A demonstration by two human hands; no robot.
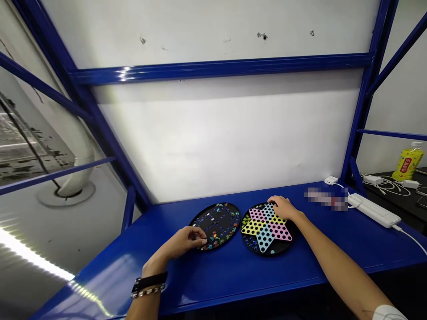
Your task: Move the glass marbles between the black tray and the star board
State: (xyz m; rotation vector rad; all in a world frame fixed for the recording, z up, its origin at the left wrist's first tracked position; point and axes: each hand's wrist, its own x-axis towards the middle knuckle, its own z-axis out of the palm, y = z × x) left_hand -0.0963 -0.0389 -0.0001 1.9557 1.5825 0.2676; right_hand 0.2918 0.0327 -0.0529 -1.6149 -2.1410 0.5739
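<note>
A blue table (233, 278) carries two round black boards side by side, the left board (222, 216) just beside the right board (282, 249), with a star-shaped panel (266, 223) lying over the latter. The handling of the marbles looks partway along: mixed colored marbles (215, 236) gather mainly around the left board's rim, while greenish marbles (246, 220) and blue marbles (251, 242) show beside the star, whose dark holes have no clearly seated marble. The right hand (282, 208) rests over the star's far right part, fingers bent and slightly parted; whether they grip anything cannot be told. The left hand (189, 240) is at the left board's near-left edge, thumb and fingertips close together, but any marble pinched between them is too small to tell.
</note>
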